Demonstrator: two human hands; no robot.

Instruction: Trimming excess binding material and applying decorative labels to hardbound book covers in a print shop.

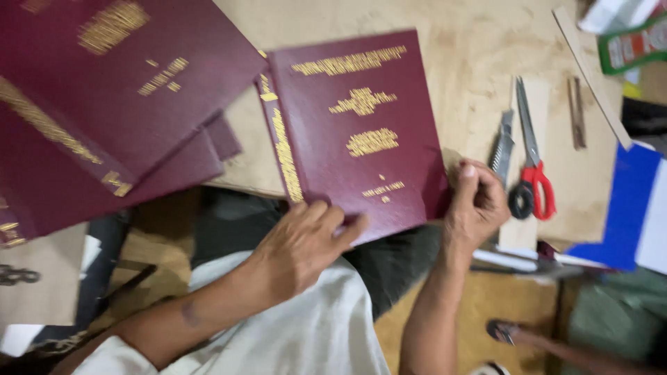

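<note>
While the maroon book cover [354,132] lies flat at the near edge of the table [479,48], both hands hold it by its lower rim. At about seven o'clock from the cover's centre, the left hand [306,246] clamps the bottom edge, thumb on top and fingers curled underneath. At about four o'clock, the right hand [476,205] closes on the lower right corner, thumb pressing up along the side edge. Gold lettering runs across the front and down the spine on the cover's left. Toward ten o'clock, a pile of like maroon covers [104,97] lies fanned out, just beside it. Toward three o'clock, red-handled scissors [533,167] rest on a pale board, near the right hand, with a utility knife [501,146] just beside them. Farther at three o'clock lies a blue sheet [629,201].
</note>
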